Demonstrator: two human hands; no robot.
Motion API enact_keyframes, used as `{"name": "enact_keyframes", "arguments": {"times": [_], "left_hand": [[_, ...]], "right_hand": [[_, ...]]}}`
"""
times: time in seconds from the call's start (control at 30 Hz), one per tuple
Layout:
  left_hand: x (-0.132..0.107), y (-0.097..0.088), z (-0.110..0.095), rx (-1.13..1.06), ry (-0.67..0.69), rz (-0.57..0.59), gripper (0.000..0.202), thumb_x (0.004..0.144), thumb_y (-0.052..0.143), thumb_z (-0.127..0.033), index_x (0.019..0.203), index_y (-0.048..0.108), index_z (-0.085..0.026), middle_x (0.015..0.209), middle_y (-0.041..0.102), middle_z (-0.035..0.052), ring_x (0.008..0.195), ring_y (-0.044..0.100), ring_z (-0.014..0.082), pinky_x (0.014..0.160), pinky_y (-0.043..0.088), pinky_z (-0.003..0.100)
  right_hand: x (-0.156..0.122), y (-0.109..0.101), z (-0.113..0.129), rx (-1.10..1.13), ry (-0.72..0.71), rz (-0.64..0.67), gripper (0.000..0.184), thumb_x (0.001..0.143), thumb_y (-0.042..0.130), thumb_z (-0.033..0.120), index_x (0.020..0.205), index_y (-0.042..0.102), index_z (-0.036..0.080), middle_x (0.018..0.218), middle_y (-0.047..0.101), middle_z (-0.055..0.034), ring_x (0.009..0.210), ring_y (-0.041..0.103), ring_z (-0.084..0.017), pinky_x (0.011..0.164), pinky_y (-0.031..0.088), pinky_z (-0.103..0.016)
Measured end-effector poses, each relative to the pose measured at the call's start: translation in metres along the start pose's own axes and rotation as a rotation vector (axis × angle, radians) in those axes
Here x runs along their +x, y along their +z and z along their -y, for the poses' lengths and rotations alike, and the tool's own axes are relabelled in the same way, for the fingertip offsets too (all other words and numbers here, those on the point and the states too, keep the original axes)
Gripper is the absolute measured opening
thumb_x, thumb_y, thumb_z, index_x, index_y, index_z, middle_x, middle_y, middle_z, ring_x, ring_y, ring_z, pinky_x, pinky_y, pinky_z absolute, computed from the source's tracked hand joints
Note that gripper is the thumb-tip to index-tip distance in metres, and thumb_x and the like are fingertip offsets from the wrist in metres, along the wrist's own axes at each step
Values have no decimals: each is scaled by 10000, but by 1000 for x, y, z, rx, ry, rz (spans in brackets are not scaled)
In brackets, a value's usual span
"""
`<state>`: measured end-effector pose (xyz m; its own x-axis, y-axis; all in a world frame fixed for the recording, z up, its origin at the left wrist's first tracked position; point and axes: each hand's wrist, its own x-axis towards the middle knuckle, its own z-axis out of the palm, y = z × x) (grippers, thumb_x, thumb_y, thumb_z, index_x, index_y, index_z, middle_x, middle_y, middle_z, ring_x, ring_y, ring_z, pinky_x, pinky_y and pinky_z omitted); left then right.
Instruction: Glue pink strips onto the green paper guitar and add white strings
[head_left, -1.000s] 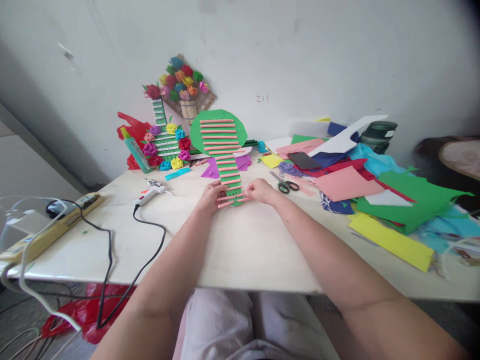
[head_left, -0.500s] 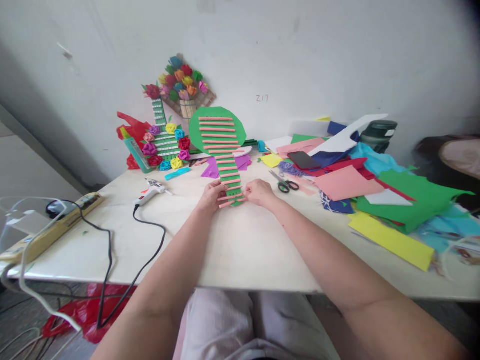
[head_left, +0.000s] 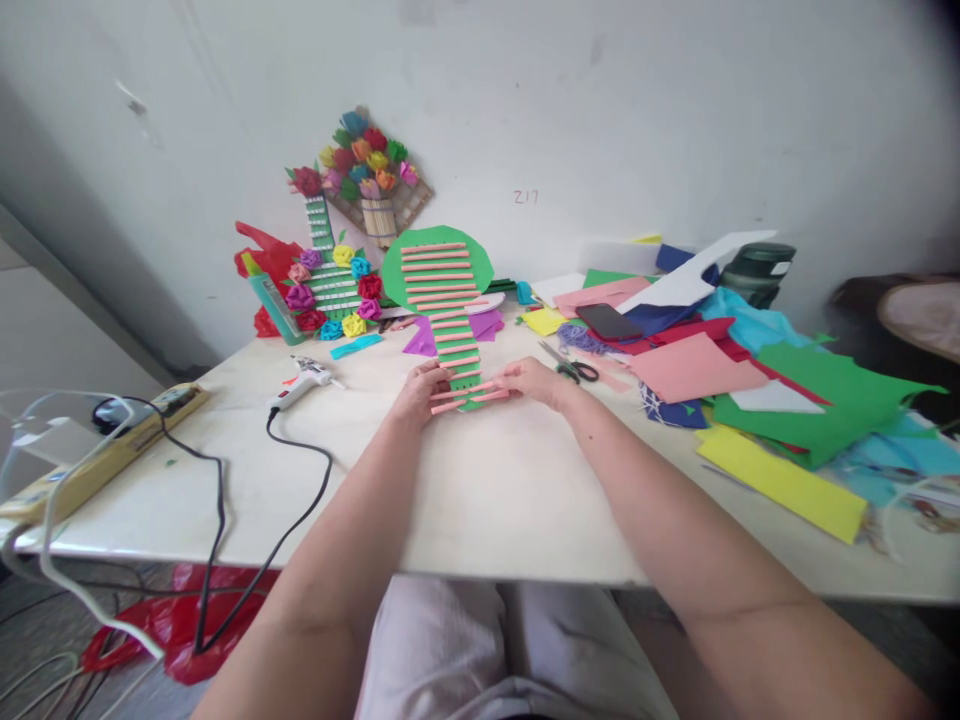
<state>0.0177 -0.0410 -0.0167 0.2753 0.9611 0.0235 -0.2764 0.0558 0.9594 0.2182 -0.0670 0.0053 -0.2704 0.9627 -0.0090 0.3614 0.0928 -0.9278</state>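
A green guitar-shaped paper cutout [head_left: 480,265] leans upright at mid-table, its round part up and its narrow strip down. Pink rolled-paper sticks [head_left: 439,267] lie across it in rows like rungs. My left hand [head_left: 417,393] is closed on the left edge of the strip near its lower end, fingertips by the stick ends. On the other side, my right hand [head_left: 536,382] pinches pink paper sticks that jut out at the strip's lower right. Its fingers partly hide the stick ends.
A glue gun [head_left: 300,385] with a black cord lies left, near a power strip [head_left: 112,455]. Scissors [head_left: 576,370], a phone [head_left: 607,322] and coloured paper sheets [head_left: 697,370] lie right. Behind stand a flower-decorated craft [head_left: 334,285], a glue bottle [head_left: 274,310] and a dark cup [head_left: 757,270].
My right hand has moved slightly right, and more of the pink sticks at its fingertips shows. The cutout's top has tilted and dropped a little. My left hand has shifted slightly left.
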Motion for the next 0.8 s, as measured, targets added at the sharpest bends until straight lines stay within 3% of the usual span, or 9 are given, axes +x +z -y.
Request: {"name": "enact_keyframes", "arguments": {"times": [0.2,0.47,0.63,0.73,0.8], "left_hand": [[-1,0,0,-4,-4,11,289,568,577,-118,856,594,-137,664,659,39,519,622,205,474,518,337],[-3,3,-1,-33,15,-29,266,570,564,-102,831,602,-130,707,673,53,553,635,212,540,532,375],[-5,7,-3,-21,-15,-38,315,568,558,-99,879,598,-130,730,678,62,561,639,225,517,530,368],[-5,6,-3,-36,-11,-53,308,562,566,-100,868,594,-125,720,677,62,557,639,222,507,531,355],[-4,5,-2,-60,7,-61,297,560,571,-105,855,594,-123,722,679,67,571,642,225,514,534,352]], "right_hand": [[2,8,1,-95,5,-50,115,713,559,161,647,632,102,533,606,-15,544,569,-108,517,397,-179],[6,11,9,-598,-6,-175,198,723,519,239,750,689,141,646,655,-23,641,598,-138,573,409,-191],[3,18,13,-850,-36,-260,236,725,479,264,778,695,181,827,679,-68,774,605,-169,627,404,-212],[3,20,12,-861,-66,-291,246,735,469,268,803,690,186,866,675,-77,822,603,-186,669,412,-233],[3,18,11,-719,-53,-278,242,739,471,265,819,684,184,839,678,-57,800,605,-172,663,418,-226]]}}
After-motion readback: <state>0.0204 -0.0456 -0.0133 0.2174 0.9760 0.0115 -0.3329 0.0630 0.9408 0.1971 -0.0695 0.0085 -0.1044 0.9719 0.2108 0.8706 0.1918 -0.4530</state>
